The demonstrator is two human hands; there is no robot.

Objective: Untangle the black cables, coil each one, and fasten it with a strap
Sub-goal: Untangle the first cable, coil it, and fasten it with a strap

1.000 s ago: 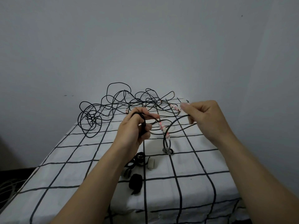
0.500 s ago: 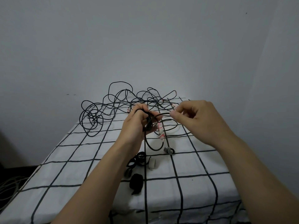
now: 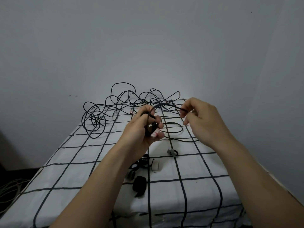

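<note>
The left hand point(image 3: 143, 130) is raised above the table, fingers curled round a small coil point(image 3: 150, 130) of black cable; a connector end with a pale pink-and-white tag point(image 3: 155, 134) protrudes between the lower fingers. The right hand point(image 3: 202, 119) is held at a similar height, near the left hand; thumb and forefinger pinch a single strand point(image 3: 164, 104) of black cable, and the remaining fingers are loosely curled. The strand arcs from the top of the left hand across to the right-hand pinch; both hands are clear of the table surface.

Below and between the hands, a slack loop point(image 3: 172, 123) of black cable lies on the cloth; a run of it continues to the right beneath the right wrist. At the far end of the table lies the tangle of black cables point(image 3: 97, 117); several of its loops stand up in front of the grey wall point(image 3: 148, 46); the densest part is at the far left.

Nearer the person lie the straps; a grey-and-black strap point(image 3: 172, 152) lies alone; a cluster of rolled black straps point(image 3: 143, 162) is partly hidden by the left forearm; a pale roll point(image 3: 155, 166) lies just beside the cluster; a black strap point(image 3: 139, 186) lies nearest the person.

The table carries a white cloth point(image 3: 205, 186) with a black grid; pale cables point(image 3: 9, 191) lie on the floor at lower left.
</note>
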